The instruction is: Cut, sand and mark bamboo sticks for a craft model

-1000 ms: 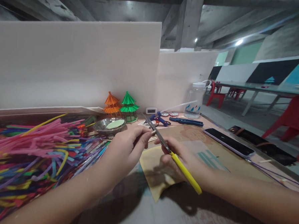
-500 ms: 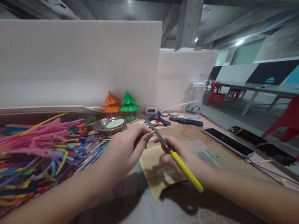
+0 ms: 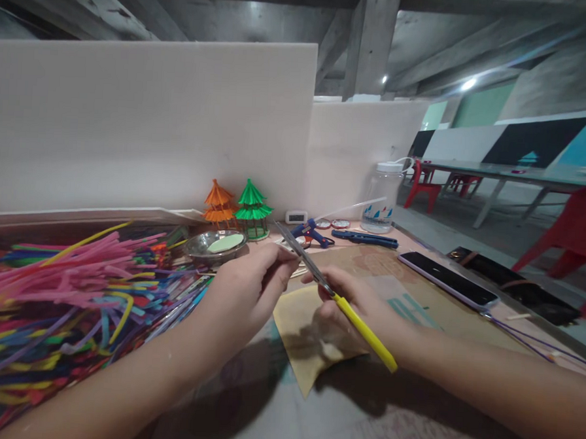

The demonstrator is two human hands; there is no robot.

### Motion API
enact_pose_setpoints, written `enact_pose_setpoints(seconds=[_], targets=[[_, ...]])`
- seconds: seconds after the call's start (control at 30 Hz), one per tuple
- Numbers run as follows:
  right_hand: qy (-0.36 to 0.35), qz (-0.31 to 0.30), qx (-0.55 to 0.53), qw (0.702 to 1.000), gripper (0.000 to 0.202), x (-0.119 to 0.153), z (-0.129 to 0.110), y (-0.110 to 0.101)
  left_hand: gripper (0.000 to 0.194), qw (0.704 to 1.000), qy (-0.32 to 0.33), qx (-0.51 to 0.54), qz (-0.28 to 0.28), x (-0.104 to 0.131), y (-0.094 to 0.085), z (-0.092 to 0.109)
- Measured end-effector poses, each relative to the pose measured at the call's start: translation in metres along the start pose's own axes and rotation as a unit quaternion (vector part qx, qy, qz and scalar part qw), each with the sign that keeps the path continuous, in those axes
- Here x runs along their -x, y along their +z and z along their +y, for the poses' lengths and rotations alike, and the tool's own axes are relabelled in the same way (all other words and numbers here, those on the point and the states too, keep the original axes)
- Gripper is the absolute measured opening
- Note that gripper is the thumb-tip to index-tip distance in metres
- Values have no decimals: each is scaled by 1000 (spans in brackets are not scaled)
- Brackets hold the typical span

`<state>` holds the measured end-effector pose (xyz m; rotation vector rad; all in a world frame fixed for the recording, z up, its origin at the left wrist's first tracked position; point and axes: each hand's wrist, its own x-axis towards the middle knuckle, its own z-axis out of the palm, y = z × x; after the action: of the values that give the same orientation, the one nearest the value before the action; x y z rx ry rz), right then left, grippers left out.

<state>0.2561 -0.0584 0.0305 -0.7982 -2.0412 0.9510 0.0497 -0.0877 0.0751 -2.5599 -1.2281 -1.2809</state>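
Observation:
Yellow-handled scissors (image 3: 366, 331) are gripped in my right hand (image 3: 352, 308), their blades pointing up and to the left. My left hand (image 3: 257, 286) is pinched at its fingertips beside the blades; whatever it holds is too small to make out. Under both hands lies a piece of yellow paper (image 3: 306, 338) on the cardboard-covered table (image 3: 410, 415). Just beyond the fingers are a blue glue gun (image 3: 309, 232) and some thin pale sticks (image 3: 300, 270).
Colourful pipe cleaners (image 3: 73, 286) cover the left side. Behind are a metal bowl (image 3: 198, 246), orange (image 3: 218, 206) and green (image 3: 250, 207) pagoda models, and a bottle (image 3: 380, 201). Blue pliers (image 3: 365, 239) and a phone (image 3: 447, 280) lie on the right.
The scissor blades look closer together and the yellow handle has shifted slightly up. The pale tip seen at my left fingertips is now less visible. Both hands have barely moved.

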Motion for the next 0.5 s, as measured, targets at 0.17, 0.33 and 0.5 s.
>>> enact_pose_setpoints(seconds=[0.17,0.33,0.5], targets=[[-33,-4,-19,999,66,1,5,2,18,1000,1,-4,-1,2,1,-2],[-50,-3,15,999,64,0,4,0,17,1000,-1,-21,4,1,1,-3],[-46,-7,22,999,58,0,5,-1,17,1000,-5,-26,-1,-2,0,-1]])
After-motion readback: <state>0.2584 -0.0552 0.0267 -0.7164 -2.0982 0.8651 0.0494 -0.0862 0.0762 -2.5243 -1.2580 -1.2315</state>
